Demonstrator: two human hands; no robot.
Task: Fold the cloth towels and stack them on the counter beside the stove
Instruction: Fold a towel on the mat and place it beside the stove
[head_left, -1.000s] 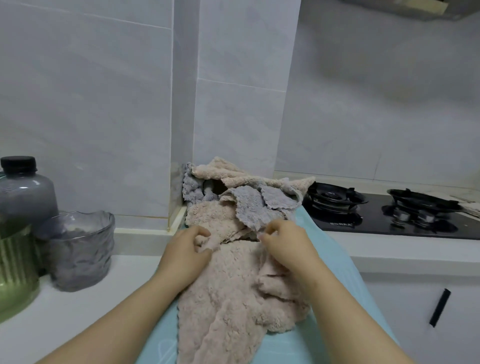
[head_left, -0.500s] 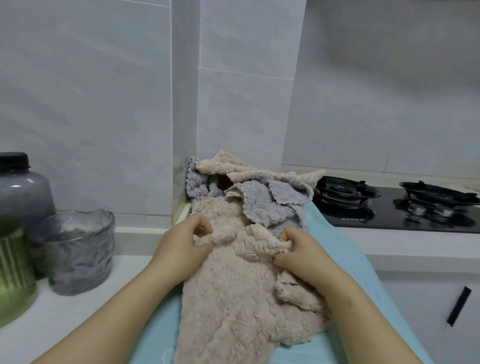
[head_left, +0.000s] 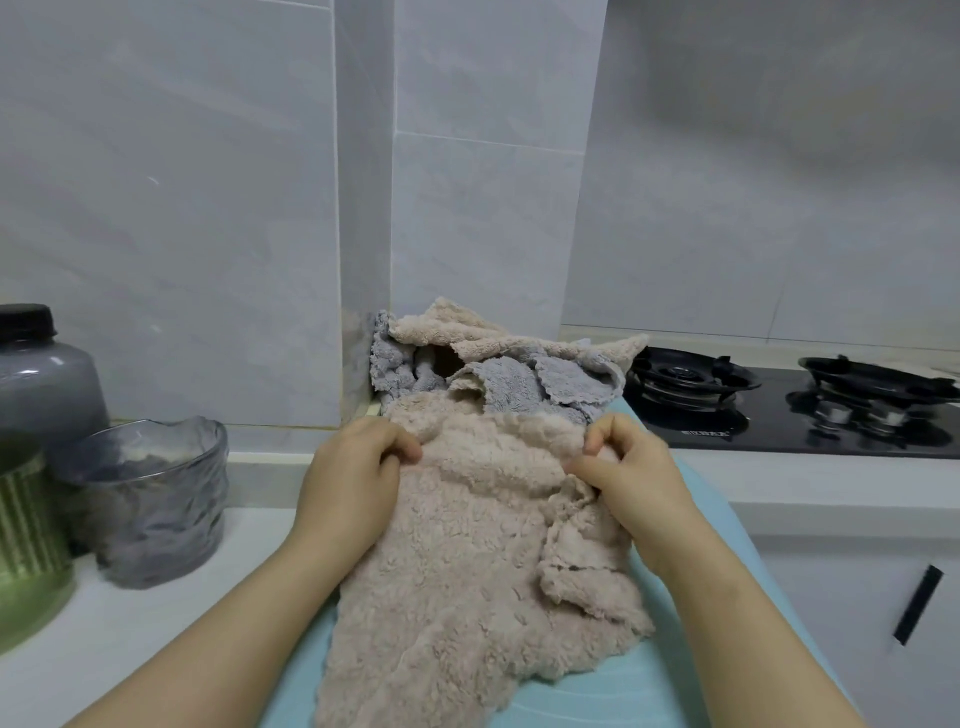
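We have drawn our 2 hands apart along the far edge of the beige towel (head_left: 467, 545). 1 second ago they sat close together on a bunched edge. Now the left hand (head_left: 358, 478) and right hand (head_left: 628, 478) each pinch that edge in curled fingers (head_left: 402, 448), and it runs nearly straight. The towel lies on the blue cloth (head_left: 701, 675) on the tabletop (head_left: 130, 597), left of the stove (head_left: 779, 415) and in front of the unfolded pile (head_left: 498, 379). We judge it spread enough for the 1st fold.
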